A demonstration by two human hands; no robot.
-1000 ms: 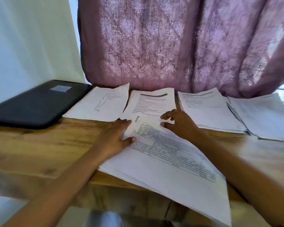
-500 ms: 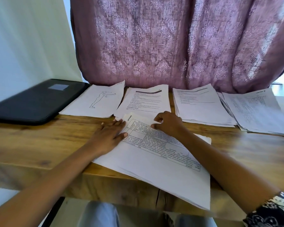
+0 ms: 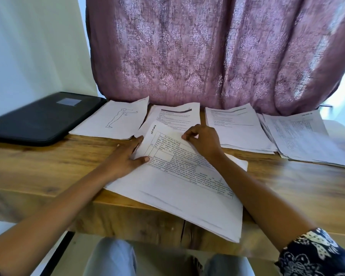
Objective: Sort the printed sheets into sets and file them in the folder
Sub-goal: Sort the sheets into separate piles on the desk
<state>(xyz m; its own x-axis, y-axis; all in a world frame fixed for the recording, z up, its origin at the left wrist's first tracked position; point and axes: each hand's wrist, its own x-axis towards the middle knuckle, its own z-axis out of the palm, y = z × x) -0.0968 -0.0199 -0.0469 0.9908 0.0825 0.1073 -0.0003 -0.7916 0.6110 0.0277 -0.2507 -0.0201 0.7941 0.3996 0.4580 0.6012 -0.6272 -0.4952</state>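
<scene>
Black and closed, the folder (image 3: 38, 120) lies flat at the far left of the wooden counter (image 3: 48, 166), with a pale grey label on its cover. Just beside it sits the figure pile (image 3: 118, 122), white sheets topped by a line drawing of a standing body with its arms held out. The left hand (image 3: 126, 158) lies flat on the left edge of the loose stack (image 3: 177, 206), its grip wide, fingers straight and thumb resting on the paper. That stack lies askew in front of the person and overhangs the counter's near edge. Its top sheet (image 3: 187, 162) carries a ruled table of small print and a handwritten word at one corner, and overlaps the header pile (image 3: 175, 114) behind it. The right hand (image 3: 203, 142) has a narrow grip, its curled fingers pinching the top sheet's far edge. Further right lie the third pile (image 3: 235, 128) and, partly under it, the fourth pile (image 3: 303, 136), both closely printed. A mauve patterned curtain (image 3: 207, 56) hangs behind them all.
</scene>
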